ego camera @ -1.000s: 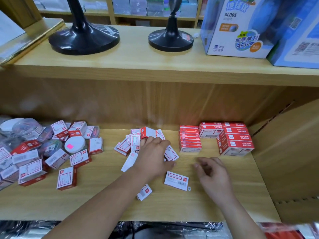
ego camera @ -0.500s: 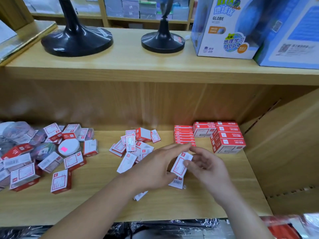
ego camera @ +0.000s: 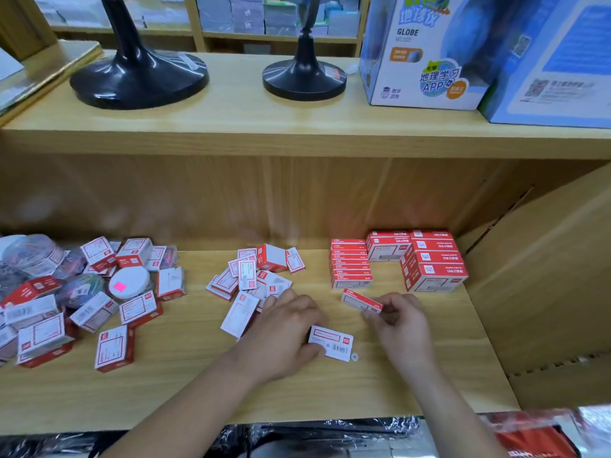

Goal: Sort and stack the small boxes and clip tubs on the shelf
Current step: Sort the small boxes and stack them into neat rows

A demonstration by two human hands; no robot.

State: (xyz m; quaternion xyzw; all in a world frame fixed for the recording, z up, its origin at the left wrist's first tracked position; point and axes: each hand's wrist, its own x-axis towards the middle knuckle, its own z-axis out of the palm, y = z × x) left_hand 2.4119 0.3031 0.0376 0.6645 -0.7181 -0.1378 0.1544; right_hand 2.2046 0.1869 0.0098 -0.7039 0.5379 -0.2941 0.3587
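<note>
My right hand [ego camera: 400, 322] pinches a small red and white box [ego camera: 362, 300], held just in front of a neat stack of thin red boxes [ego camera: 350, 264]. Larger red boxes [ego camera: 429, 262] are stacked to the right of it. Palm down on the shelf [ego camera: 330, 398], my left hand [ego camera: 284, 328] has its fingers at the edge of a loose pile of small boxes [ego camera: 254, 272]. Its thumb is beside a flat white box [ego camera: 332, 342]. A mixed heap of boxes [ego camera: 112, 348] and clip tubs [ego camera: 129, 282] lies at the left.
The shelf's wooden side wall [ego camera: 545, 276] closes the right end. Overhead, the upper shelf carries two black stands [ego camera: 139, 77] and a blue globe carton [ego camera: 426, 51]. Plastic-wrapped goods [ego camera: 314, 438] lie below the front edge.
Both hands held a small box together; now the right hand alone holds it and has carried it right toward the thin stack. The left hand has dropped back to the shelf by the pile.
</note>
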